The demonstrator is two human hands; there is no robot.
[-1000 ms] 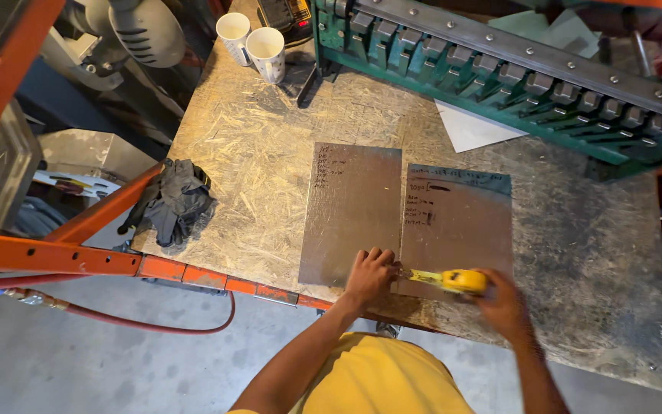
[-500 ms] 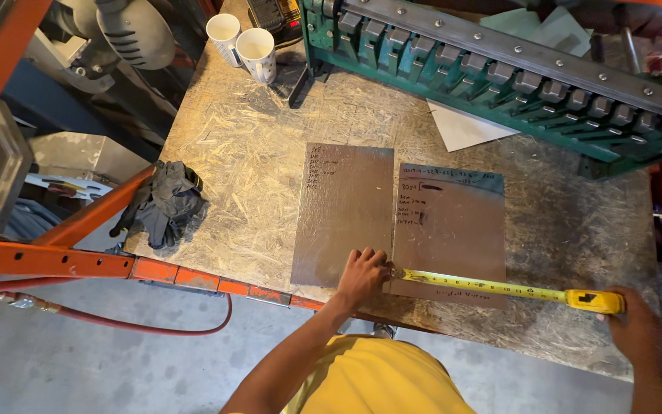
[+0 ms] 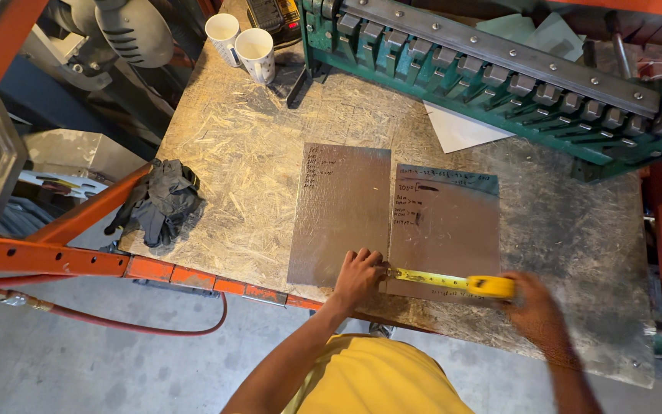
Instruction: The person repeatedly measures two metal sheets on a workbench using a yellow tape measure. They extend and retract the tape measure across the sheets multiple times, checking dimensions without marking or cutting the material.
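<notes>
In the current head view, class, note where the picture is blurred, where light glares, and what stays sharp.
Head view: the right hand is smeared by motion blur; the left hand and yellow tape measure are fairly sharp; the two metal sheets show a dull sheen, no hard glare; the green machine bows slightly, showing wide-angle distortion.

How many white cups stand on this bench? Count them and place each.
2. One white cup stands at the bench's far left corner; the second cup stands right beside it, nearer the green machine. None seem hidden.
</notes>
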